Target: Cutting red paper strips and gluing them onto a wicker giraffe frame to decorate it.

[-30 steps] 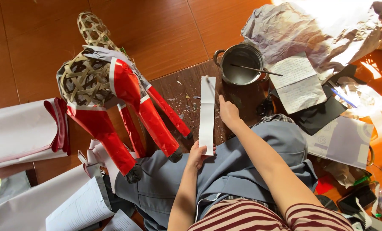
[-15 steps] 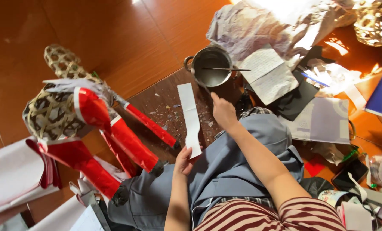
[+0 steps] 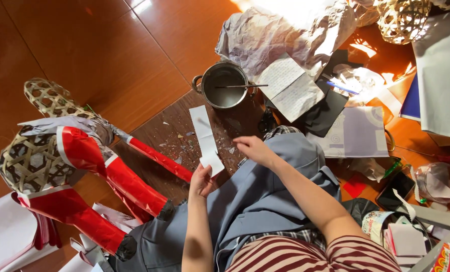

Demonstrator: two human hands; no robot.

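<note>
White paper strip (image 3: 205, 138) lies across the board (image 3: 159, 136), near end pinched in my left hand (image 3: 201, 181); right hand (image 3: 252, 149) hovers loose, empty. Woven figure (image 3: 38, 151) only partly covered in red.

We wore a short-sleeved top with dark red and cream stripes (image 3: 305, 254), its sleeves ending high on the upper arms, so both forearms were bare. Our left hand (image 3: 201, 181) and right hand (image 3: 252, 149) were bare too. Grey-blue trousers (image 3: 255, 196) covered our bent legs.
</note>
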